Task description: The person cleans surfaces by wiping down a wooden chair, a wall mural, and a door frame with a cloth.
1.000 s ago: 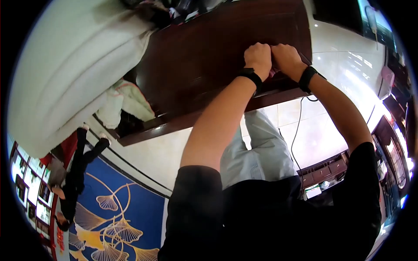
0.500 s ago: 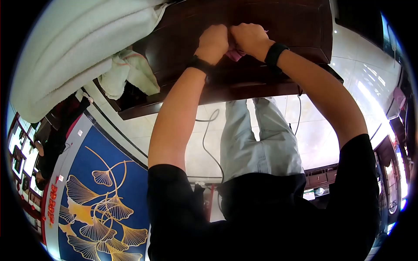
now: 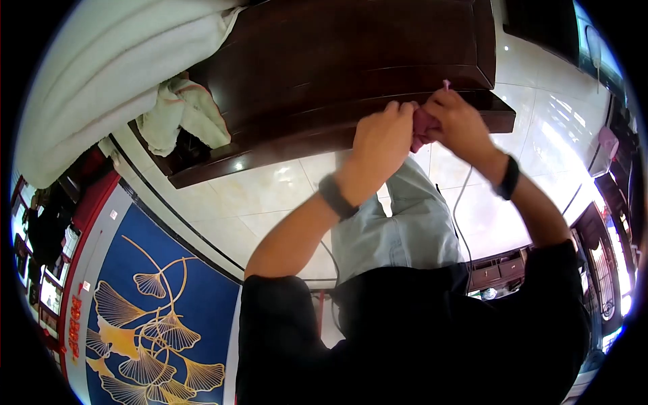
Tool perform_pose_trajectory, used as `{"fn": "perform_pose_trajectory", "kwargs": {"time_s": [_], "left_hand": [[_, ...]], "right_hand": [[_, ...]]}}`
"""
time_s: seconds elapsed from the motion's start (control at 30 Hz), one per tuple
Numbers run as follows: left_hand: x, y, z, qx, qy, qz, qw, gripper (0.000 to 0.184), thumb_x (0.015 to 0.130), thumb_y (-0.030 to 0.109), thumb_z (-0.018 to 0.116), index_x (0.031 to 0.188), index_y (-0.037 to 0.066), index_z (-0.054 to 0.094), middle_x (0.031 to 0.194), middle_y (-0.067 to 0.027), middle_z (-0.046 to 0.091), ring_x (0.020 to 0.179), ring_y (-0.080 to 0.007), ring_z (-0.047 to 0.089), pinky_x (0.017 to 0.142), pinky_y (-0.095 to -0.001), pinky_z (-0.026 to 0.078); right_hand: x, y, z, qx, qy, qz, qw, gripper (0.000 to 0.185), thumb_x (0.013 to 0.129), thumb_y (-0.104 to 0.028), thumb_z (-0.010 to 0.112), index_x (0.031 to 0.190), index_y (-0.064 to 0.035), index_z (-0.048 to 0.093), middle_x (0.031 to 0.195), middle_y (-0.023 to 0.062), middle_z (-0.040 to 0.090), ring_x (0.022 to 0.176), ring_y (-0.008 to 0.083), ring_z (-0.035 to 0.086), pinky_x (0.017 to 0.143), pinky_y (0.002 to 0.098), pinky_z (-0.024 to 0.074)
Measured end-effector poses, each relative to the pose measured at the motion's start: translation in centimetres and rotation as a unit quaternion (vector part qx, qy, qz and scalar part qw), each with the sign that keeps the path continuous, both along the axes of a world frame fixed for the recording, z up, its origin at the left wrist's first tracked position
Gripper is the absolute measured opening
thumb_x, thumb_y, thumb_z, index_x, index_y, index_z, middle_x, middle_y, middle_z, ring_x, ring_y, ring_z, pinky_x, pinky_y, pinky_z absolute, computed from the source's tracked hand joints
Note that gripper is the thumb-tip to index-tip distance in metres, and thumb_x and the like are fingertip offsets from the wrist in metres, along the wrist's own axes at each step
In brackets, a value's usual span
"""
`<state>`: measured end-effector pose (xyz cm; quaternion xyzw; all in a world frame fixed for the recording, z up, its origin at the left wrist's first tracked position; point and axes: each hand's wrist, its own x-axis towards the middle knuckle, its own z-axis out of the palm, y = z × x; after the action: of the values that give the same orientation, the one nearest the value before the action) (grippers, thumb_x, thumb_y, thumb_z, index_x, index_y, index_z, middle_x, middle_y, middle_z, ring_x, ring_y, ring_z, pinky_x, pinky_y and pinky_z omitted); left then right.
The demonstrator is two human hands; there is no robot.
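Observation:
A crumpled pink cloth (image 3: 423, 127) is bunched between my two hands, close to the near edge of a dark wooden table (image 3: 324, 74). My left hand (image 3: 382, 140) closes on the cloth's left side, its fingertips partly hidden. On the other side my right hand (image 3: 462, 125) grips the same cloth, and a small end of it pokes up above the fingers. Both hands are over the table's front edge, above my legs. Dark bands circle both wrists.
A white cover (image 3: 115, 81) drapes in from the upper left, with a pale towel (image 3: 185, 115) hanging at the table's left end. A thin cable (image 3: 460, 229) runs near my legs over the tiled floor. A blue panel with gold leaves (image 3: 162, 297) is at lower left.
Both hands have moved right and toward me with the pink cloth, from above the tabletop to its front edge. More of the cloth shows now. The view has shifted slightly.

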<state>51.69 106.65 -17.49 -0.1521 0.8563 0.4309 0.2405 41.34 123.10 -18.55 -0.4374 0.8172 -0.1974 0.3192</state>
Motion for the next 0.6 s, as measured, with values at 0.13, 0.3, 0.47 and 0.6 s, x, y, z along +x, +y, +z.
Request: {"fn": "perform_pose_trajectory", "kwargs": {"time_s": [0.13,0.3,0.47,0.6], "left_hand": [[5.4,-1.1,0.7,-0.060,0.045,0.062,0.995,0.024,0.083,0.010,0.062,0.106,0.009,0.058,0.096,-0.0106,0.060,0.082,-0.0350,0.064,0.067,-0.0442,0.053],[10.8,-4.5,1.2,-0.195,0.001,0.111,0.975,0.038,0.082,0.005,0.062,0.120,0.011,0.059,0.100,-0.0079,0.061,0.082,-0.0327,0.064,0.065,-0.0413,0.053],[10.7,-4.3,0.5,-0.223,0.062,0.166,0.959,0.057,0.082,-0.002,0.063,0.136,0.012,0.054,0.098,-0.0087,0.062,0.081,-0.0319,0.064,0.066,-0.0393,0.053],[8.9,-1.0,-1.4,-0.154,0.150,0.244,0.946,0.064,0.079,-0.003,0.063,0.139,0.015,0.053,0.096,-0.0081,0.061,0.080,-0.0299,0.064,0.064,-0.0399,0.053]], "right_hand": [[4.9,-3.0,0.1,-0.108,0.040,-0.023,0.993,0.034,0.071,-0.010,0.065,0.105,-0.0070,0.067,0.100,0.0091,0.060,0.101,0.0292,0.056,0.091,0.0381,0.0482],[9.9,-8.8,-1.0,-0.163,0.002,-0.038,0.986,0.032,0.072,-0.009,0.062,0.104,-0.0052,0.065,0.101,0.0092,0.060,0.100,0.0290,0.057,0.089,0.0376,0.0487],[11.0,-9.6,-1.9,-0.184,0.019,-0.075,0.980,0.031,0.071,-0.006,0.061,0.102,-0.0051,0.065,0.102,0.0091,0.063,0.098,0.0286,0.059,0.088,0.0377,0.0502],[9.1,-6.1,-1.4,-0.150,0.030,-0.101,0.983,0.040,0.069,-0.001,0.066,0.109,-0.0049,0.064,0.110,0.0100,0.063,0.103,0.0313,0.060,0.091,0.0399,0.0503]]}}
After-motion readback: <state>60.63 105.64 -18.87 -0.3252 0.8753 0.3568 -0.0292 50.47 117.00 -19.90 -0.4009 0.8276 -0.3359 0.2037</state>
